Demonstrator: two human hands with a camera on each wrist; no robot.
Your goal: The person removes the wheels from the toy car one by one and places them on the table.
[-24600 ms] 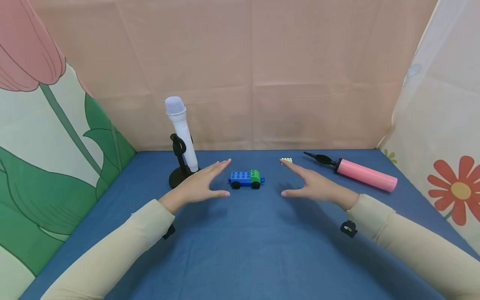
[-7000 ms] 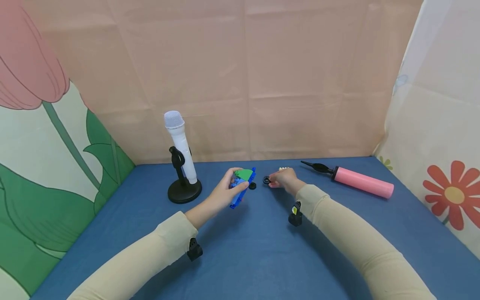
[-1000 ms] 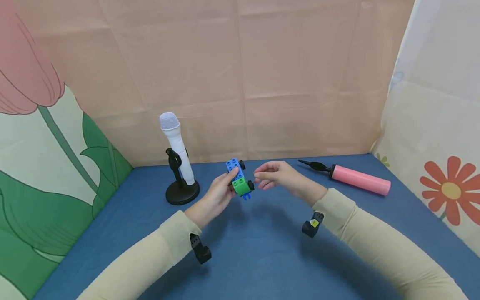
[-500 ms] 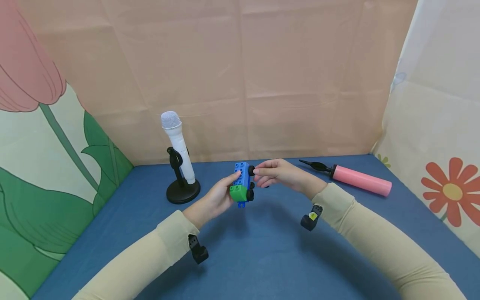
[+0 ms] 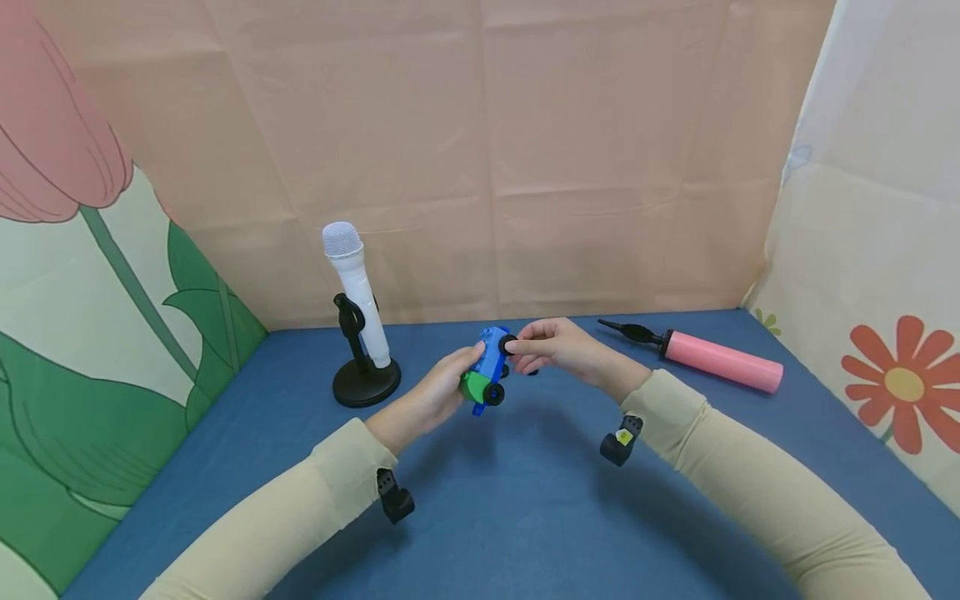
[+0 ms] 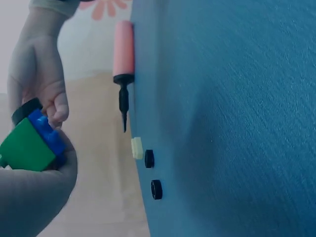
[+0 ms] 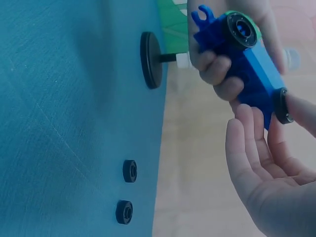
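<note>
In the head view my left hand [image 5: 427,396] grips a toy car [image 5: 491,358] with a blue studded body and a green front block, raised over the table and tilted. My right hand [image 5: 570,350] is at the car's side, pinching a black wheel [image 7: 281,105] between thumb and fingers against the blue base. Another wheel [image 7: 241,30] sits on the same side near the hook end. Two loose black wheels [image 7: 130,171] lie on the table below the hands. My left palm and fingers hide the car's other side.
On the blue table [image 5: 480,517], a white microphone [image 5: 362,292] leans in a black stand [image 5: 366,383] at left. A pink hand pump [image 5: 723,360] with a black nozzle lies at back right. The left wrist view shows a small pale-yellow block [image 6: 137,148] near the loose wheels.
Wheels once on the car came off and lay on the table. Within the last second my right hand has closed in from beside the car onto its wheel, and the car has turned wheel-side up.
</note>
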